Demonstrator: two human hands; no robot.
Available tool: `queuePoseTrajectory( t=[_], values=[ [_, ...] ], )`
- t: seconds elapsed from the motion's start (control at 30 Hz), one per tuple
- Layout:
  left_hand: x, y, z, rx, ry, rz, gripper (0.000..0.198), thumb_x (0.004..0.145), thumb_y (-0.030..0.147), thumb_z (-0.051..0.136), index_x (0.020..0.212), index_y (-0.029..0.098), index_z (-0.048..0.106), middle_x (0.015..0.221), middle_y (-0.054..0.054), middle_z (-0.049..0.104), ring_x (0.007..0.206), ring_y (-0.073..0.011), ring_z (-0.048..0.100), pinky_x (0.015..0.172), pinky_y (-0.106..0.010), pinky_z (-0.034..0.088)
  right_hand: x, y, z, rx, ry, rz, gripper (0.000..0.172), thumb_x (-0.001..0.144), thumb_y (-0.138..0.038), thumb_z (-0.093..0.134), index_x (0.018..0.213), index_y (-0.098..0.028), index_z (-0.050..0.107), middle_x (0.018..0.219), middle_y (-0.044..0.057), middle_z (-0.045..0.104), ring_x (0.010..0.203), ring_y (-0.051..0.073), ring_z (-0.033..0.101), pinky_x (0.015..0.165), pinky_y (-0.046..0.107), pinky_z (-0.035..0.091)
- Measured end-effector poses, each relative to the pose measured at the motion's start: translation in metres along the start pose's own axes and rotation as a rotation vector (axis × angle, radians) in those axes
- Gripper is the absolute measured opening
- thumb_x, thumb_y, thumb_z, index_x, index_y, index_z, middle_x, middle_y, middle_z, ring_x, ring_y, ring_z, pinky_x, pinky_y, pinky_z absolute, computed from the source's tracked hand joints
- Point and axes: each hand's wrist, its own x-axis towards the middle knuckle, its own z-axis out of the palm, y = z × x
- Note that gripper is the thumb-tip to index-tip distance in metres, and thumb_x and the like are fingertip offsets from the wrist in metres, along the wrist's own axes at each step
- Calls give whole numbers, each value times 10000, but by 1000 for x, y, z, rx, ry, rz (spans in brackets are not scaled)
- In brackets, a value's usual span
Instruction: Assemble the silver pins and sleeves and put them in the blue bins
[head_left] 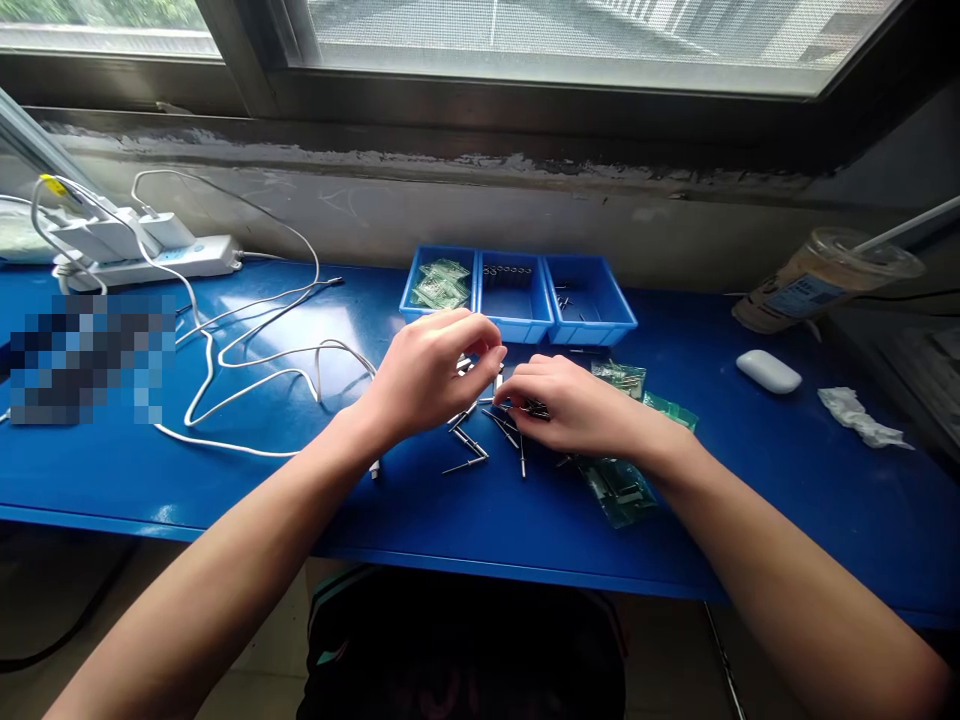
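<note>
My left hand (442, 370) hovers over the middle of the blue table, thumb and forefinger drawn together in a pinch; whatever is between them is too small to make out. Facing it, my right hand (574, 400) has its fingers curled around thin metal pieces that look like blind rivets. Loose blind rivets (471, 447) lie scattered on the table below both hands, some hidden by them. Behind the hands stand three joined blue bins: the left bin (409, 298) contains clear packets (442, 284), the middle bin (517, 328) small dark rings, the right bin (600, 325) a few thin pieces.
Green-tinted plastic bags (619, 490) of parts lie beside and under my right forearm. White cables (259, 350) run from a power strip (202, 257) across the left side. A drink cup (817, 280), a white case (769, 371) and a crumpled tissue (862, 417) sit at the right.
</note>
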Motion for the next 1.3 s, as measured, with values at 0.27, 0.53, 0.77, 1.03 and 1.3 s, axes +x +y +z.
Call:
queuePoseTrajectory(
  t=[0.27,0.53,0.77,1.03,1.3],
  values=[
    [0,-1,0,-7,5,0,132,1002,231,624,895,171,672,852,-28,712,773,-159,631,727,-290,482,-2,5,0,10,109,-20,292,1034,-144,522,1272,-182,687,1075,100,704,961,262,654,840,407,506],
    [1,-1,0,-3,8,-1,123,999,230,632,904,171,681,850,-29,709,774,-158,637,724,-282,484,-4,8,2,18,199,18,565,1006,-44,392,1527,-211,533,1134,113,608,972,249,622,834,382,547],
    [1,-2,0,-1,4,-6,115,995,225,642,906,166,686,855,-22,709,776,-152,636,729,-277,476,-3,6,0,-20,299,34,464,983,-24,415,1339,-192,661,1096,106,618,871,217,621,727,349,530],
    [0,-3,0,3,-8,-21,109,994,230,648,918,164,689,860,-20,708,784,-152,637,738,-282,477,-1,10,-1,8,506,-43,300,1031,-45,470,1214,-170,673,1061,93,673,930,214,673,810,362,583],
    [0,-4,0,6,-63,-40,114,1002,255,651,948,166,699,887,-23,709,815,-163,638,752,-292,480,0,1,-5,293,584,54,126,1030,-168,653,1140,-200,704,1063,56,767,982,215,752,881,392,618]
  ],
)
